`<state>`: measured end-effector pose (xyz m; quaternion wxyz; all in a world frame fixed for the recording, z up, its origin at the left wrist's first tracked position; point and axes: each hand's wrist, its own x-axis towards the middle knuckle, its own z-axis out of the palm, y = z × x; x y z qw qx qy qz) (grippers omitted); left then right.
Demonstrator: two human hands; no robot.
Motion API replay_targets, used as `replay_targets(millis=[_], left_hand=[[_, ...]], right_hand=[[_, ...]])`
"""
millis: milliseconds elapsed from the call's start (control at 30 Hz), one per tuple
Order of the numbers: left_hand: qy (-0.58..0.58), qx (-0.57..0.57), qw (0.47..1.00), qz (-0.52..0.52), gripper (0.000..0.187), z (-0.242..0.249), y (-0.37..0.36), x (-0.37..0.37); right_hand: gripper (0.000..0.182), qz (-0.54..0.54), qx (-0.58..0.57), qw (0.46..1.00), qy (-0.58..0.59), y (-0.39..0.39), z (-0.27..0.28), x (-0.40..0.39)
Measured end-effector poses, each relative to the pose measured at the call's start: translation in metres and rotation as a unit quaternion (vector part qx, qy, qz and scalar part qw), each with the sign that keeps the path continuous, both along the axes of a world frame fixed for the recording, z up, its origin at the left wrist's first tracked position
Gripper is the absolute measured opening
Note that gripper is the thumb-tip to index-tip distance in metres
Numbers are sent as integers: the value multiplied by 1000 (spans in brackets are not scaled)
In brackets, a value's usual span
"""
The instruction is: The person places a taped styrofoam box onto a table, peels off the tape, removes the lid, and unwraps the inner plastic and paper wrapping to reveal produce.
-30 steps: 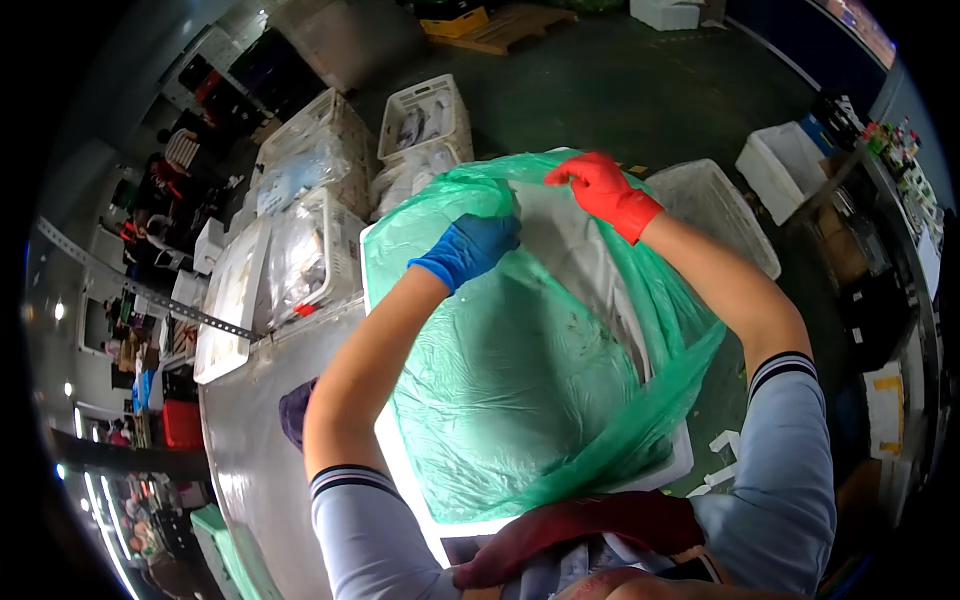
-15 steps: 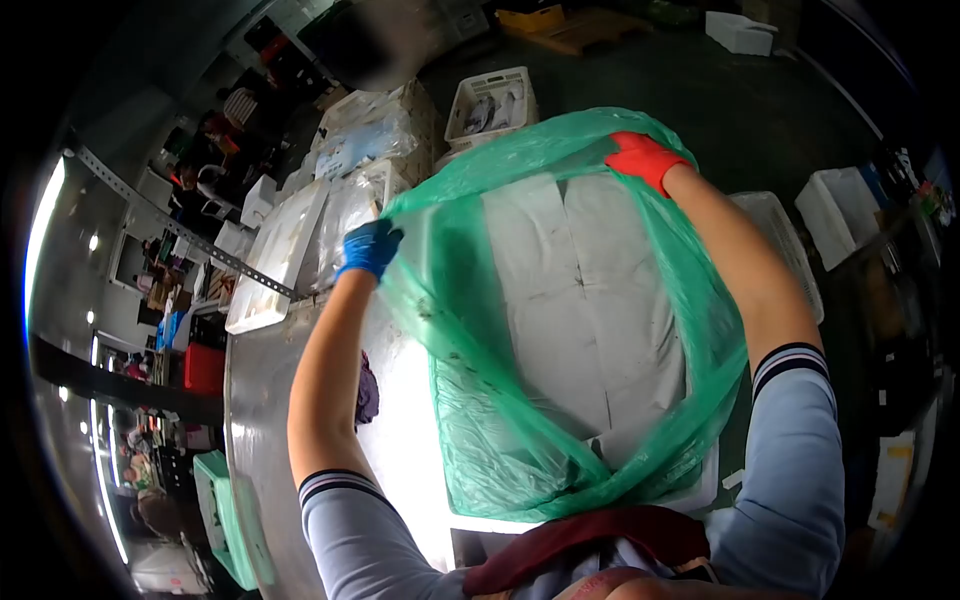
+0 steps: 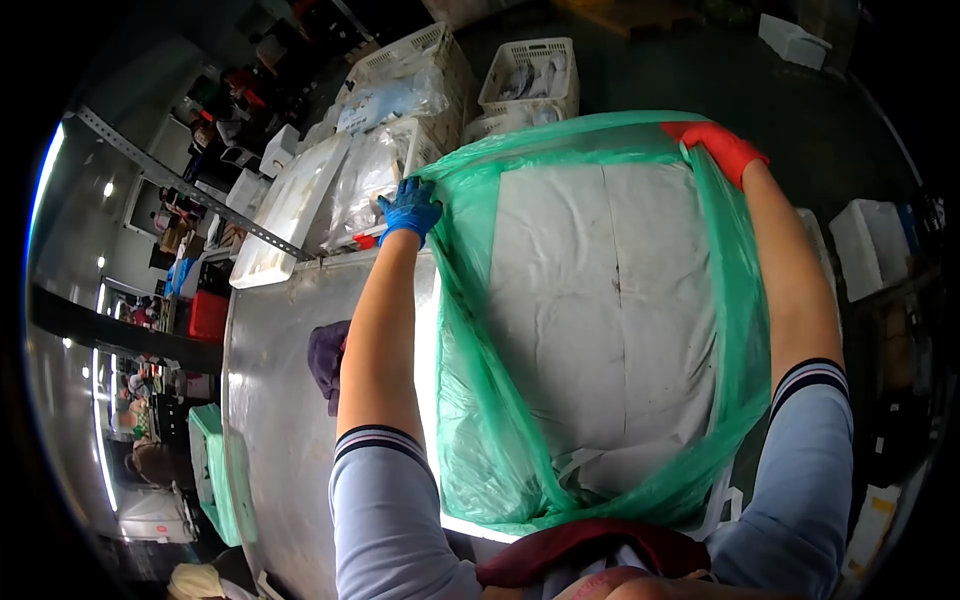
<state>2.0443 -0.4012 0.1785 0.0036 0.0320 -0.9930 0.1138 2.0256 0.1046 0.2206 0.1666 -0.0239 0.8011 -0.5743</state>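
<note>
A green plastic bag [image 3: 480, 400] lines a white box in front of me, its upper edges spread around a pale sheet [image 3: 610, 300] with a crease down the middle. My left hand [image 3: 411, 209], in a blue glove, lies at the bag's far left corner with its fingers spread. At the far right corner my right hand [image 3: 718, 148], in a red-orange glove, has its fingers closed on the bag's rim. Left of the bag, a dark purple cloth [image 3: 327, 362] rests on the metal table [image 3: 275, 400], beside my left forearm.
Beyond the table stand a white crate [image 3: 572, 88] holding fish and plastic-covered crates [image 3: 385, 105]. A white lid [image 3: 292, 215] leans at the table's far left. To the right is a white foam box [image 3: 868, 250]. Several people are at the far left.
Both hands have moved to the right in view, and the bag's opening is spread wider and squarer over the sheet. My left hand's fingers have opened. More of the purple cloth shows.
</note>
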Motion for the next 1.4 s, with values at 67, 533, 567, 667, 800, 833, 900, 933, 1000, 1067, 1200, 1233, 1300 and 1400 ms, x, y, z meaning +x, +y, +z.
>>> replay_targets(millis=[67,533,567,667,800,833,900,933,1000,1067,1200,1233,1300,1400], left_hand=[[-47,43,997,33,50,-11,-6,-6],[-9,675,737,30,37,-93,-68,74],[18,714,694,93,38,-67,-62,99],[96,726,663,158,38,-23,-68,158],[215,534,814,-79,33,9,-14,244],[169,530,824,-105,35,38,27,265],[98,401,862,-296,47,56,72,297],[23,356,877,-321,43,74,97,312],[-43,262,886,-379,37,76,130,333],[7,183,860,-477,31,67,128,347],[14,346,825,-447,25,64,83,388],[15,341,837,-428,24,73,70,401],[14,309,864,-398,22,84,42,423],[20,273,872,-407,18,78,12,449]], right_hand=[[50,-14,-11,999,-29,-2,-6,4],[43,-192,-247,919,-238,93,-177,128],[43,-207,-280,899,-267,130,-232,147],[44,-277,-276,887,-244,150,-217,232],[40,-326,-267,906,-47,287,-332,286],[38,-364,-268,892,-6,262,-278,294],[33,-353,-218,903,113,167,-134,310],[31,-309,-172,915,192,109,-61,319],[29,-114,-92,969,200,39,4,338],[37,65,-103,970,210,-35,22,370],[59,236,241,866,368,-117,26,415],[48,262,261,884,284,-118,27,423],[36,267,241,911,200,-109,55,440],[25,187,171,959,125,-81,54,484]])
